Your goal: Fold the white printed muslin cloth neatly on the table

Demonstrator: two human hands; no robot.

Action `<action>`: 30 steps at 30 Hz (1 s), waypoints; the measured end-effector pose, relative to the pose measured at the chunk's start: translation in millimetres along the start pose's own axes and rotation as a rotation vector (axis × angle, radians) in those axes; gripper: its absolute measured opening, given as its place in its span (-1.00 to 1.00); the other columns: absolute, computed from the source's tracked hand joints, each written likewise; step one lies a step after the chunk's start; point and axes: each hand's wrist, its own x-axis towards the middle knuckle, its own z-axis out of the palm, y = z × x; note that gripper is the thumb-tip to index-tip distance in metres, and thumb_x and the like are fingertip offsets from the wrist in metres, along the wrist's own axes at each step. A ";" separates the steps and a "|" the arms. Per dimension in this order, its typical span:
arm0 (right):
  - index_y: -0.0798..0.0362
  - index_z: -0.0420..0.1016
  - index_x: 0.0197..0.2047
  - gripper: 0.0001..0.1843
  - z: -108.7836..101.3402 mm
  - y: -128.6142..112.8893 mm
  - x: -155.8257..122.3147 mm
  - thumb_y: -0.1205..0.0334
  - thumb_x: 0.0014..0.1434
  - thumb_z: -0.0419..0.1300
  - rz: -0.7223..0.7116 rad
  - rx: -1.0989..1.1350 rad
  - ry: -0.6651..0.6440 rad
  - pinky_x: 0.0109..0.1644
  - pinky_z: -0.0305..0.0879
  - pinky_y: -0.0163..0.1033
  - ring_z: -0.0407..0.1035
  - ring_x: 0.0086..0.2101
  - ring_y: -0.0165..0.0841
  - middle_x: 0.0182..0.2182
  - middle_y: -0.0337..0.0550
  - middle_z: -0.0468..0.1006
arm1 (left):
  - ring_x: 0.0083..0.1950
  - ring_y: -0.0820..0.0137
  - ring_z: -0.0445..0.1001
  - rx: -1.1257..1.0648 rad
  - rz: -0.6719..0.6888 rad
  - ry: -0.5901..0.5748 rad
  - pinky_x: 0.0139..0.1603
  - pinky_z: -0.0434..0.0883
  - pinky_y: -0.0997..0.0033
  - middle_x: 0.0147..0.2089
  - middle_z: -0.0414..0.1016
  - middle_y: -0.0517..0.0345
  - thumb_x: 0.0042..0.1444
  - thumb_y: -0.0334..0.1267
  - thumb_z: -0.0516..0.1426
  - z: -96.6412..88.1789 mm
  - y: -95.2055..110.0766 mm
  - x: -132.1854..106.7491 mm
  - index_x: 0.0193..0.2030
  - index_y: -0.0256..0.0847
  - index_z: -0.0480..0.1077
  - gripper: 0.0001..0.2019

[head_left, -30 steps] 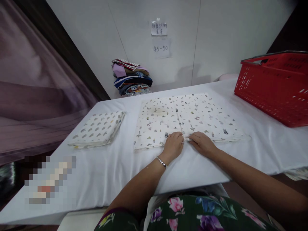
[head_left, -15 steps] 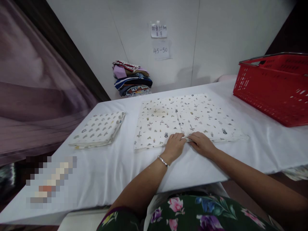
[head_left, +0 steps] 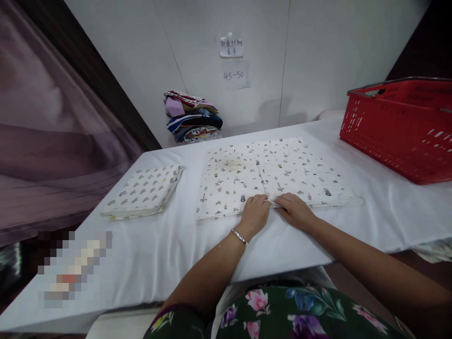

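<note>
A white cloth [head_left: 240, 174] printed with small trees, animals and leaves lies folded in layers on the table in front of me, a crease running down its middle. My left hand [head_left: 256, 213] pinches its near edge just left of that crease, fingers on top and thumb hidden; a silver bracelet circles the wrist. Close beside it, my right hand [head_left: 294, 210] grips the same edge right of the crease. Between the two hands the cloth's edge layers bunch slightly. To the left rests another folded cloth [head_left: 144, 188] with a grey cloud-like print, untouched.
A white tablecloth [head_left: 158, 263] covers the table. At the right stands a red plastic basket [head_left: 395, 136]. Folded fabrics [head_left: 194, 117] are piled beyond the far edge by the wall, under two paper notes [head_left: 233, 75]. A pink-mauve curtain [head_left: 52, 117] hangs at left.
Both hands keep their hold on the cloth's near edge, almost unmoved. The whole view has shifted very slightly, so the basket sits a little further left.
</note>
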 end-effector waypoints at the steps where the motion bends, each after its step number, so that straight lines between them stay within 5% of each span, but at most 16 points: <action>1: 0.09 0.39 -0.13 -0.81 -0.1 -0.1 0.1 0.29 0.23 0.02 -0.002 0.001 0.001 -0.15 0.17 -0.18 0.24 -0.24 -0.27 -0.26 -0.07 0.42 | -0.02 0.31 0.30 0.005 -0.002 0.005 -0.06 0.25 0.27 -0.04 0.37 0.05 0.20 -0.38 -0.02 1.0 0.2 0.2 -0.20 -0.20 0.34 -0.86; 16: 0.10 0.36 -0.06 -0.77 0.7 -2.7 -3.6 0.32 0.24 0.00 -0.090 -0.055 0.017 -0.16 0.16 -0.16 0.24 -0.22 -0.24 -0.23 -0.03 0.41 | -0.17 0.33 0.31 -0.047 0.066 0.007 -0.07 0.25 0.28 -0.27 0.38 0.11 0.11 -0.41 0.03 -0.8 1.6 -2.7 -0.32 -0.23 0.29 -0.95; 30: 0.12 0.40 -0.20 -0.78 -2.3 -5.1 0.7 0.24 0.29 -0.03 -0.118 -0.004 0.003 -0.19 0.13 -0.19 0.22 -0.25 -0.28 -0.29 -0.04 0.41 | -0.11 0.30 0.29 0.031 0.039 -0.025 -0.12 0.24 0.25 -0.21 0.35 0.08 0.14 -0.40 0.02 -6.1 -0.8 -7.9 -0.28 -0.22 0.31 -0.93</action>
